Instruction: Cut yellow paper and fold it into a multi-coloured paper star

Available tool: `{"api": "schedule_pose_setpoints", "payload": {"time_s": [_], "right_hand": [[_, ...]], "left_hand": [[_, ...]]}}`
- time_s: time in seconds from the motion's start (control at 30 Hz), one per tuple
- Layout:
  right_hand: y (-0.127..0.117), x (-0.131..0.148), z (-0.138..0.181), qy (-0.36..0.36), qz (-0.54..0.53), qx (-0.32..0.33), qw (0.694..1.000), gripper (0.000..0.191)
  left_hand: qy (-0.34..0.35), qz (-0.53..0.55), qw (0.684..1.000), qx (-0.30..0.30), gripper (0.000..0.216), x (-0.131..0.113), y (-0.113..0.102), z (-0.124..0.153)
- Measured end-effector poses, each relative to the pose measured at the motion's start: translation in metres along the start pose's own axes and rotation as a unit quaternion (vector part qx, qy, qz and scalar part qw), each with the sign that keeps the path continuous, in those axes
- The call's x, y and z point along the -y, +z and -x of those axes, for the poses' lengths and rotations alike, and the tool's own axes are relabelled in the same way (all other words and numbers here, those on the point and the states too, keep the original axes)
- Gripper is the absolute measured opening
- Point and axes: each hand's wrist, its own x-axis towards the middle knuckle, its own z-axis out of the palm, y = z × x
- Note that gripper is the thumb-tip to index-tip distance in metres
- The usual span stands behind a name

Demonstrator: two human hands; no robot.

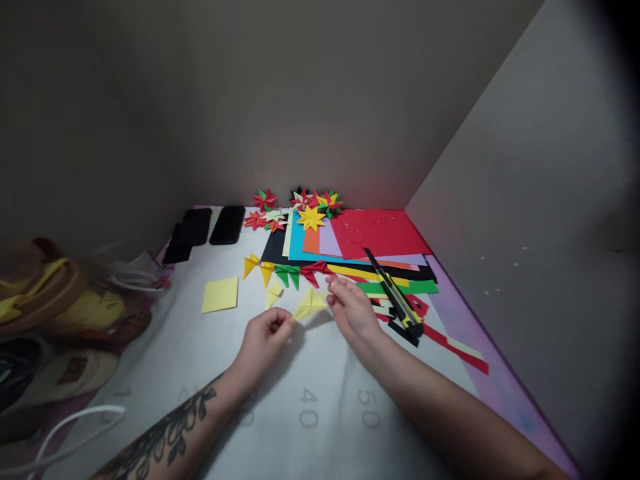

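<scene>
My left hand (265,337) is closed, pinching the left tip of a pale yellow folded paper piece (310,303) just above the white mat (310,400). My right hand (353,310) pinches the same piece at its right end with thumb and fingers. A second small folded yellow piece (273,293) lies just behind it. A row of folded points in yellow, green and red (285,272) lies behind the hands.
A yellow square sheet (220,295) lies at the left. A stack of coloured paper (360,243) with a yellow-black utility knife (395,297) sits at the right. Finished paper stars (300,208) and two black phones (213,227) lie at the back wall. Shoes (55,313) are piled at left.
</scene>
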Motion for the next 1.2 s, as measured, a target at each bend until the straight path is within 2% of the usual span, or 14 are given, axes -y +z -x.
{"api": "schedule_pose_setpoints", "payload": {"time_s": [0.07, 0.17, 0.27, 0.37, 0.47, 0.57, 0.63, 0.73, 0.8, 0.93, 1.03, 1.1, 1.2], "right_hand": [[0.001, -0.006, 0.007, 0.005, 0.013, 0.018, 1.000, 0.022], [0.007, -0.019, 0.023, 0.027, 0.067, 0.105, 0.992, 0.029], [0.012, -0.026, 0.032, 0.036, 0.106, 0.150, 0.982, 0.023], [0.011, -0.023, 0.029, 0.038, 0.117, 0.148, 0.981, 0.024], [0.006, -0.016, 0.023, 0.015, 0.156, 0.136, 0.978, 0.025], [-0.001, -0.011, 0.018, 0.001, 0.236, 0.149, 0.960, 0.020], [-0.005, -0.009, 0.017, -0.018, 0.293, 0.175, 0.940, 0.020], [-0.007, -0.005, 0.017, -0.070, 0.360, 0.206, 0.907, 0.025], [-0.006, -0.003, 0.018, -0.089, 0.376, 0.209, 0.898, 0.026], [-0.005, -0.002, 0.018, -0.070, 0.340, 0.199, 0.917, 0.014], [-0.007, -0.002, 0.017, -0.086, 0.316, 0.193, 0.925, 0.005], [-0.008, 0.000, 0.016, -0.110, 0.332, 0.204, 0.914, 0.004], [-0.008, 0.002, 0.016, -0.145, 0.375, 0.240, 0.884, 0.015]], "left_hand": [[-0.028, 0.046, 0.998, -0.040, 0.020, -0.001, 0.001, -0.002], [-0.037, 0.085, 0.994, -0.060, 0.022, -0.003, 0.005, -0.002], [-0.019, 0.080, 0.997, -0.013, 0.023, -0.003, 0.011, 0.001], [0.003, 0.069, 0.997, 0.034, 0.019, -0.002, 0.014, 0.004], [0.022, 0.092, 0.995, -0.022, 0.015, 0.000, 0.009, 0.003], [0.057, 0.127, 0.988, -0.069, 0.013, 0.001, 0.000, 0.000], [0.073, 0.146, 0.985, -0.051, 0.013, 0.000, -0.005, -0.001], [0.075, 0.134, 0.988, 0.008, 0.012, -0.002, -0.010, 0.000], [0.066, 0.100, 0.992, 0.041, 0.015, -0.005, -0.011, 0.001], [0.030, 0.045, 0.995, 0.082, 0.017, -0.007, -0.013, 0.001], [-0.017, 0.042, 0.995, 0.086, 0.021, -0.007, -0.014, 0.000], [-0.040, 0.061, 0.995, 0.070, 0.023, -0.007, -0.015, -0.001], [-0.065, 0.100, 0.991, 0.054, 0.028, -0.009, -0.016, 0.000]]}}
